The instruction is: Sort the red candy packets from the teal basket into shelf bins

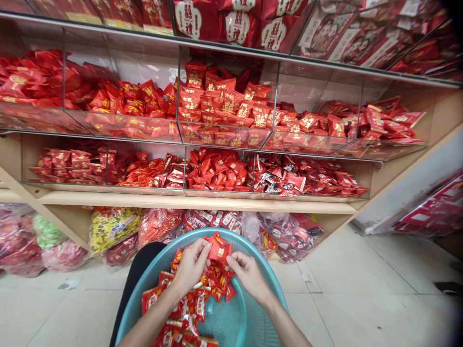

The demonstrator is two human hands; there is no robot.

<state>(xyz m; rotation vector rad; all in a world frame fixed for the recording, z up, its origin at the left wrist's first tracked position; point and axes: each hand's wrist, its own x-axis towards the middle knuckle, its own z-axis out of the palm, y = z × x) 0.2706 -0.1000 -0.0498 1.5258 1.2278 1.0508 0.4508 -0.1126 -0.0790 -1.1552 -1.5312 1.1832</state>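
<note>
Plastic mesh forms the round teal basket [231, 324], near rim cut off; by its far rim left hand [191, 266] and right hand [248, 273] pinch red foil sweet packets [219, 249], lettering unreadable.

Bright, even light from overhead fills the frame, glare whitens the clear bins [231, 130], edges bow outward, and the upper right corner darkens and blurs.

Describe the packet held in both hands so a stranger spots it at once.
Look below the shelves to the teal basin at bottom centre. Near its far rim, the left hand and right hand pinch one red packet, raised above the loose packets heaped inside.
</note>
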